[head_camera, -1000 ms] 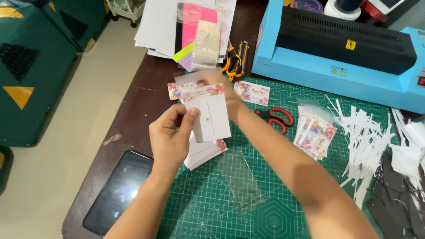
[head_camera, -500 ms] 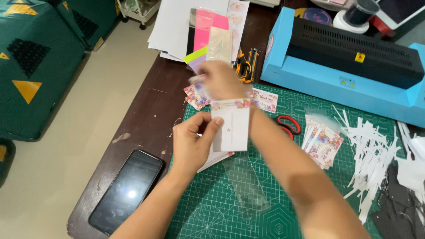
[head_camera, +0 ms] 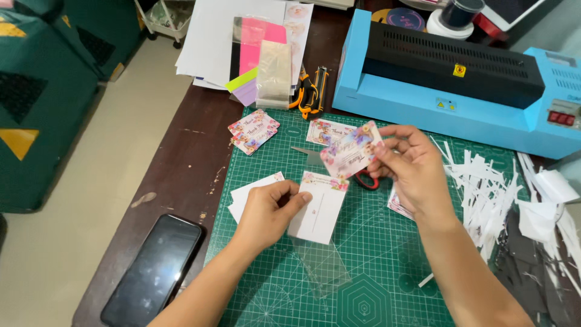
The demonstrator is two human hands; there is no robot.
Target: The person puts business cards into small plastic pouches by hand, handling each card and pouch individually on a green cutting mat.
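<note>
Our left hand (head_camera: 266,212) pinches a white card (head_camera: 318,212) low over the green cutting mat (head_camera: 387,266), its grip closed on the card's left edge. Our right hand (head_camera: 411,166) holds a small floral card (head_camera: 352,150) by its right end, raised above the white card. To pair them cleanly, we judge it best to square the floral card's edges with the white card's printed top before pressing, keeping fingertips off the faces. The mat lies on a dark wooden table (head_camera: 181,157), with a blue laminator (head_camera: 460,97) behind, paper strips (head_camera: 484,188) at right, a phone (head_camera: 154,269) at left, and pale floor (head_camera: 91,181) beyond.
</note>
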